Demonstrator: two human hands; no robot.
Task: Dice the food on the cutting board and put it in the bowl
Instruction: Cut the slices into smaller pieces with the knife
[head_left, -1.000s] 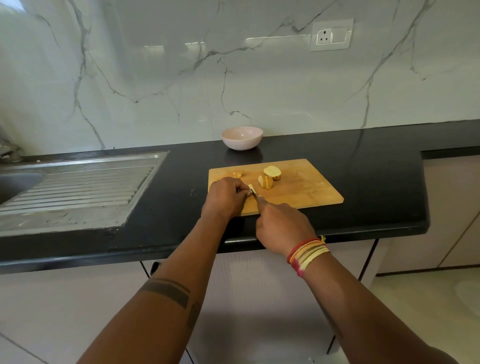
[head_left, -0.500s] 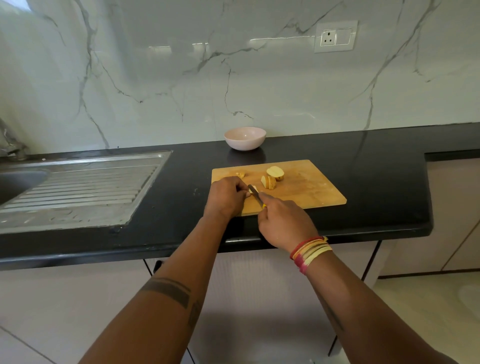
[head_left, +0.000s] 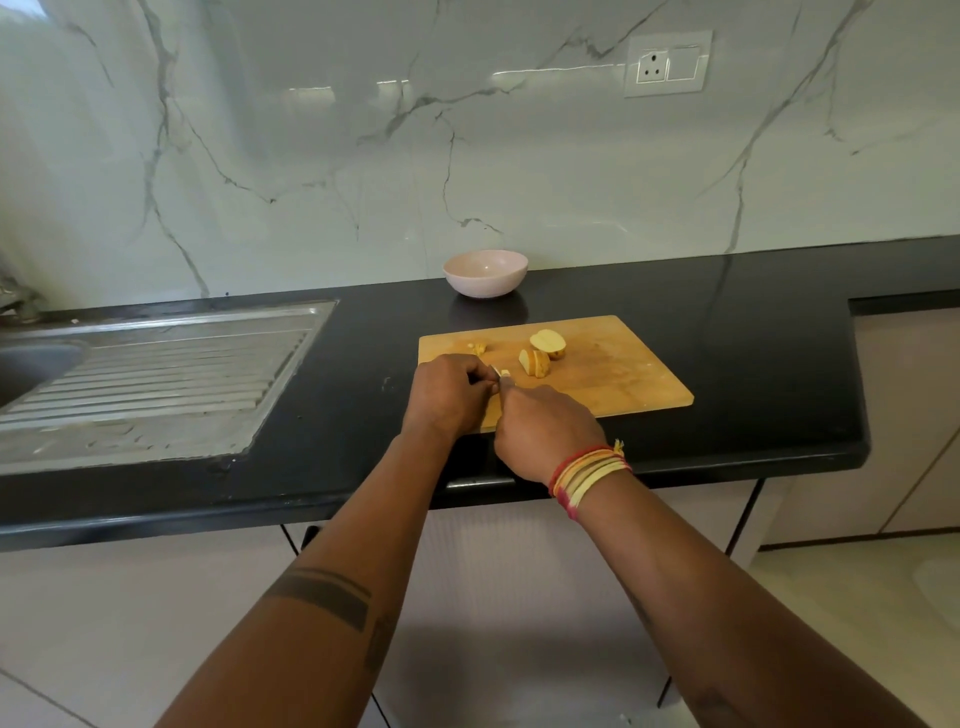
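Observation:
A wooden cutting board (head_left: 618, 364) lies on the black counter. On it are a potato half (head_left: 548, 343), a sliced potato chunk (head_left: 534, 362) and a few small diced bits (head_left: 478, 347) near the far left corner. My left hand (head_left: 449, 392) is curled over a small potato piece (head_left: 503, 372) at the board's near left. My right hand (head_left: 543, 428) grips a knife (head_left: 497, 375), only a short bit of blade showing between the hands. A pale pink bowl (head_left: 485, 273) stands empty behind the board, by the wall.
A steel sink with a ribbed drainboard (head_left: 150, 379) fills the counter's left side. The marble backsplash carries a wall socket (head_left: 667, 63). The counter's front edge (head_left: 727, 462) runs just below my wrists, with cabinets beneath.
Both hands stay at the board's near left corner. The knife blade has dropped lower between my hands, and less of it shows than half a second ago.

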